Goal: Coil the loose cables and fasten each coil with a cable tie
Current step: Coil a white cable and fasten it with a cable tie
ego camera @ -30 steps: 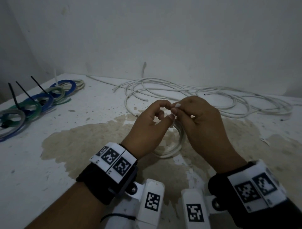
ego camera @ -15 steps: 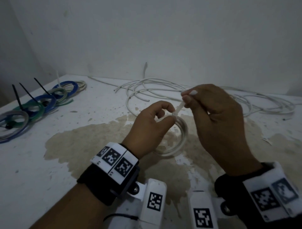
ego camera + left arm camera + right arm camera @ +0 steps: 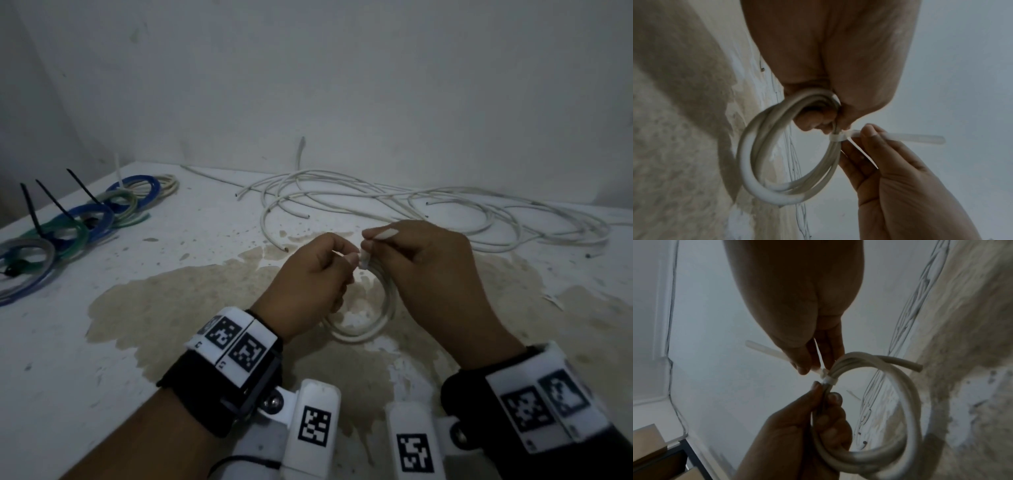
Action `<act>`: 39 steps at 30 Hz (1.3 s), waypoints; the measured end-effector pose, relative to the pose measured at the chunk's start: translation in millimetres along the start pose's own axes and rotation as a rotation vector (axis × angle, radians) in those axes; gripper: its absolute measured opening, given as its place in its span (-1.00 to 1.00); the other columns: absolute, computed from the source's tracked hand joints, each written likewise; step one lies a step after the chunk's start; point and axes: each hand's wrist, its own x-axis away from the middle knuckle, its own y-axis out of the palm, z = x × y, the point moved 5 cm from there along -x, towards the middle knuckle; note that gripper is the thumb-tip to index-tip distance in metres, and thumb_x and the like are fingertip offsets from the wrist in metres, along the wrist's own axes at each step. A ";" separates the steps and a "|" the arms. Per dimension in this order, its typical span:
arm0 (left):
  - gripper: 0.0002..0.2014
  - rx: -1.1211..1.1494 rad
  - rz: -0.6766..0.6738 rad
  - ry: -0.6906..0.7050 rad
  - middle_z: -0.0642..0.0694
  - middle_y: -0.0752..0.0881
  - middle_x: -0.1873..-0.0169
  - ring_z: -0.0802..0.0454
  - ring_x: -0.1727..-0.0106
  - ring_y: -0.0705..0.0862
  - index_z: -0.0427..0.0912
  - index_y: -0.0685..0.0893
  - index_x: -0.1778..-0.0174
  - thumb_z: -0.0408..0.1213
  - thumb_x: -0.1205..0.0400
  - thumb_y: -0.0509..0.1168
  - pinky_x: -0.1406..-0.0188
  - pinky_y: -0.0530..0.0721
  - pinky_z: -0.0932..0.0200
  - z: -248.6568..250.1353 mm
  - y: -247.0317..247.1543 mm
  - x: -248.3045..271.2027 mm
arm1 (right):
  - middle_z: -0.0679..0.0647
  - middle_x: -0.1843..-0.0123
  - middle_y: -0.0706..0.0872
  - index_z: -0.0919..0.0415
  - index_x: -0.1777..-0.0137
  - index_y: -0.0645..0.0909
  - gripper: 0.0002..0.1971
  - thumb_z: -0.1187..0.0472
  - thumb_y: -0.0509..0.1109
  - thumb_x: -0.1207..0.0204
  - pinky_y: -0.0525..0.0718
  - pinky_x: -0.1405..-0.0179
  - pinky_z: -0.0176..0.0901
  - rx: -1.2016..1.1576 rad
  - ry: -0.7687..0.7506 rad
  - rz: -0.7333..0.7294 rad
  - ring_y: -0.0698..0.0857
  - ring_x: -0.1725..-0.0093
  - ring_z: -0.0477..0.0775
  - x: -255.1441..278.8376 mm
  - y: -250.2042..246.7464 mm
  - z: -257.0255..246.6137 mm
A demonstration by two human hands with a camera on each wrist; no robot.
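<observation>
Right hand [image 3: 431, 274] has dropped back in against the left since half a second ago; cable tie [image 3: 838, 138] now cinched tight on the white coil [image 3: 373, 325].
Left to right: tied blue, green and grey coils [image 3: 78, 219] with black tie tails at bench [image 3: 102, 359] far left; left hand [image 3: 308, 281] grips the coil bundle just beside the tie head, coil hanging above the stained patch; right hand's fingertips pinch the tie tail right at the head; loose white cables [image 3: 428, 209] lie behind, mid to far right.
</observation>
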 end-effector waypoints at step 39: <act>-0.80 0.196 0.138 -0.201 -0.29 0.79 0.02 -0.11 0.10 0.74 -0.17 0.68 -0.14 -0.42 -0.65 0.25 0.08 0.73 0.08 23.3 -52.1 18.5 | 0.13 0.32 0.72 0.22 0.15 0.69 -0.83 0.21 0.32 -0.62 0.68 0.49 -0.13 -0.495 0.692 -0.325 0.74 0.45 0.12 -2.3 25.1 16.0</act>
